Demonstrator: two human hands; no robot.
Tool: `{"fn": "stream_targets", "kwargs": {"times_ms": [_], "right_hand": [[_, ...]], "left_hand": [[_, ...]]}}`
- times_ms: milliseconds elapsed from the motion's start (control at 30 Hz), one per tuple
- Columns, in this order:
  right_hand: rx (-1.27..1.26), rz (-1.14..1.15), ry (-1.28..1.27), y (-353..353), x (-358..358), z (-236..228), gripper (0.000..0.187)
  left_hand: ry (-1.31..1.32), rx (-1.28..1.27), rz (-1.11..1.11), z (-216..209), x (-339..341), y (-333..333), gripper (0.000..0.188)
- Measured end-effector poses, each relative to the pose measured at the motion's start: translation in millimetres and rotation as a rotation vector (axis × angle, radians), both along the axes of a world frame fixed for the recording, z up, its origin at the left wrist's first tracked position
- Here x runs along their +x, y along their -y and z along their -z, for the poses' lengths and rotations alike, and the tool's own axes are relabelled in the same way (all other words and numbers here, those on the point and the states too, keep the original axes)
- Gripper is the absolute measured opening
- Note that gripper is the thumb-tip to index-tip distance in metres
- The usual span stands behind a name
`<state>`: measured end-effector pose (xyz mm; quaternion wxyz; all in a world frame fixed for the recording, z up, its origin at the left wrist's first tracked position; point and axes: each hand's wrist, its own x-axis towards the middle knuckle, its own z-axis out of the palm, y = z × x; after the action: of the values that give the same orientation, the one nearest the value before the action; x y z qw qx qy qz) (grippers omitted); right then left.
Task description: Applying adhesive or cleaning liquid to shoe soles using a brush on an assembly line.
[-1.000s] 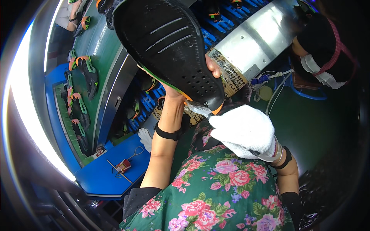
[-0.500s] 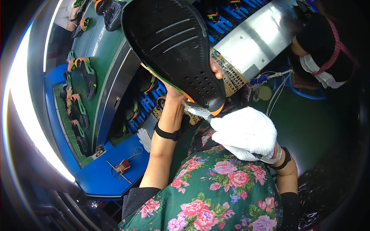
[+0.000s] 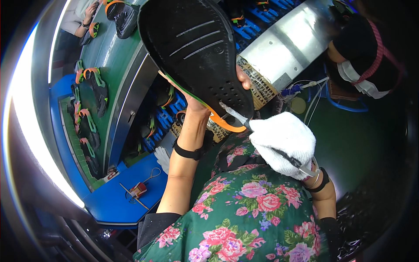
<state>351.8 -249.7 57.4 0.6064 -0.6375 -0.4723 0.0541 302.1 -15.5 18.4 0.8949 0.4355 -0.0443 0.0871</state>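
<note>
A large black shoe, with slits, a patch of small holes and an orange and green edge, is raised close to the camera. My bare left hand grips it from behind; the thumb side shows at its left edge and fingertips at its right. My right hand, in a white knit glove, is closed round the dark handle of a slim tool with a pale, metallic-looking shaft. The tip of this tool lies over the holes near the shoe's lower end. Whether it is a brush or a blade I cannot tell.
On the left a green conveyor belt carries several shoes. A blue table holds a small red object and a white glove. Blue racks and a metal panel stand beyond. Another person's face mask shows at right.
The tool's tip has moved from the shoe's left edge up and right onto its holed area, and my right hand has turned and shifted slightly right. My left hand keeps its grip.
</note>
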Motion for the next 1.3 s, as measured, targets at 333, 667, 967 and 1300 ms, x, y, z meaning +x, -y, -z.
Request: {"fn": "stream_targets", "kwargs": {"times_ms": [333,667,967,1300], "right_hand": [[0.057,-0.124,-0.375,8,2,11,0.020],[0.094,-0.322,-0.407,7,10,10,0.020],[0.057,-0.404,-0.048,7,19,17,0.031],[0.040,-0.612,-0.103,4,27,15,0.027]], "left_hand": [[0.034,-0.094,0.044,8,3,1,0.091],[-0.148,-0.084,0.003,6,-2,7,0.112],[-0.233,-0.307,0.244,15,-2,0,0.128],[-0.507,0.004,0.297,24,-5,-9,0.116]]}}
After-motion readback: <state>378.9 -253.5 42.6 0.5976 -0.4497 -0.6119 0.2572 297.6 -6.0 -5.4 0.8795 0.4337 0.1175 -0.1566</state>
